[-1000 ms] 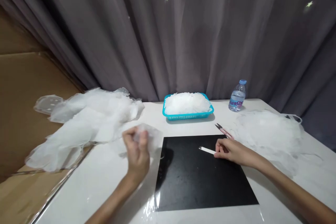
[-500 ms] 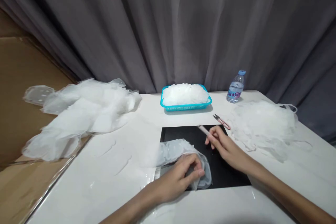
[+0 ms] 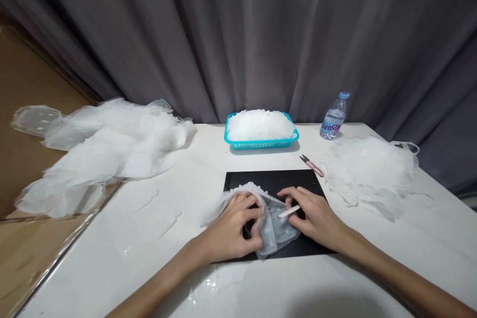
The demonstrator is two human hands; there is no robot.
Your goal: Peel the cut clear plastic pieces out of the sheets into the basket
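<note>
1. Curled left hand [image 3: 235, 224] fingers into the translucent sheet [image 3: 285, 229] on the black mat [image 3: 294, 179]; couldn't tell whether gripping.
2. Lowered right hand [image 3: 313, 214], fingers gripping the white stick [image 3: 289, 211], to its right side, bringing both hands together there.
3. Had pink snips [image 3: 313, 165] lying beyond.

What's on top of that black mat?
A crumpled, cloudy sheet lies on the black mat. The right hand holds a white stick over it. The left hand hides part of the sheet; what's underneath can't be seen.

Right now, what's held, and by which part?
Left hand: translucent sheet, by its bunched left part. Right hand: white stick, near its right end.
</note>
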